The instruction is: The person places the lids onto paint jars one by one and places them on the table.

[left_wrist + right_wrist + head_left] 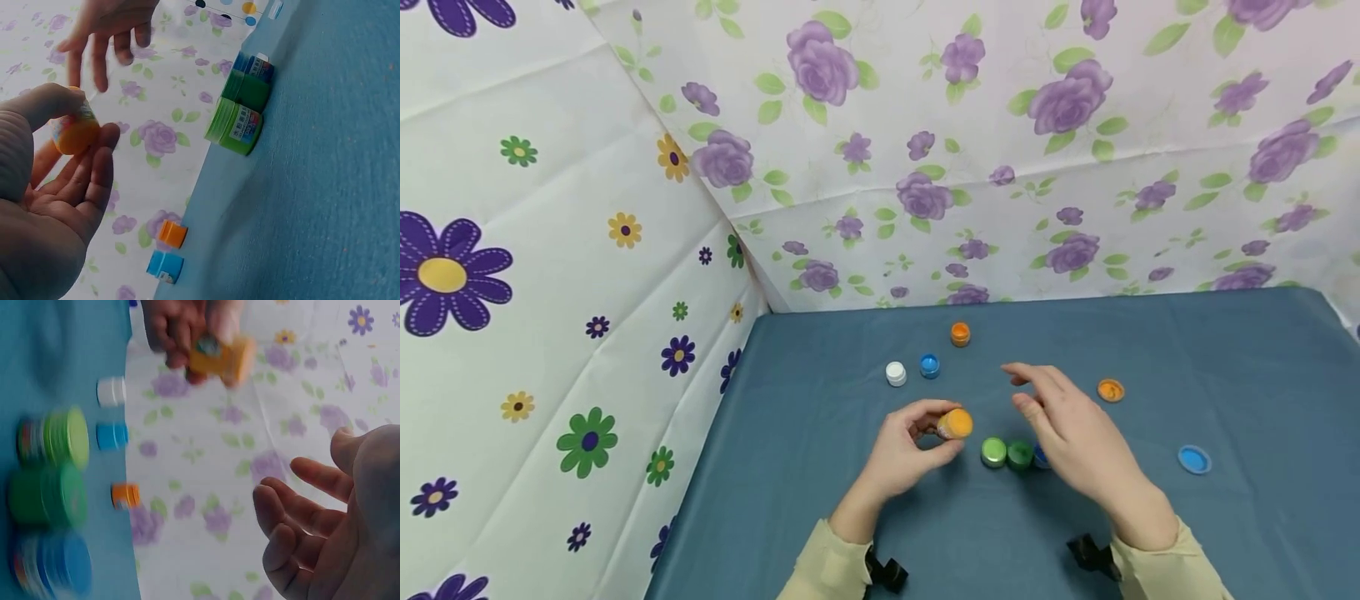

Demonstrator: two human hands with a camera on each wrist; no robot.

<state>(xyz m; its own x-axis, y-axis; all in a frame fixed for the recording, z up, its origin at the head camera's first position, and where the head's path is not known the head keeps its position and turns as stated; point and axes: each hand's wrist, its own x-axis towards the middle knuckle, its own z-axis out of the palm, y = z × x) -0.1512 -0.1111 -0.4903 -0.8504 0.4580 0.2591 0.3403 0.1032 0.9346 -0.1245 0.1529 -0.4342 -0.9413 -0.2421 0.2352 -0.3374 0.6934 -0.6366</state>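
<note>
My left hand grips a small jar of yellow-orange paint between thumb and fingers, raised over the table. Its cap is on and tilts toward the head camera. To the right, my right hand hovers with loosely bent fingers and holds nothing. Below and between the hands stand a light green paint jar, a dark green paint jar and a blue paint jar in a row. The right hand partly hides the blue one in the head view; the right wrist view shows more of it.
Farther back stand a white jar, a light blue jar and an orange jar; the last two look uncapped. On the right lie an orange lid and a blue lid. Flowered cloth hangs behind and left of the blue-covered table.
</note>
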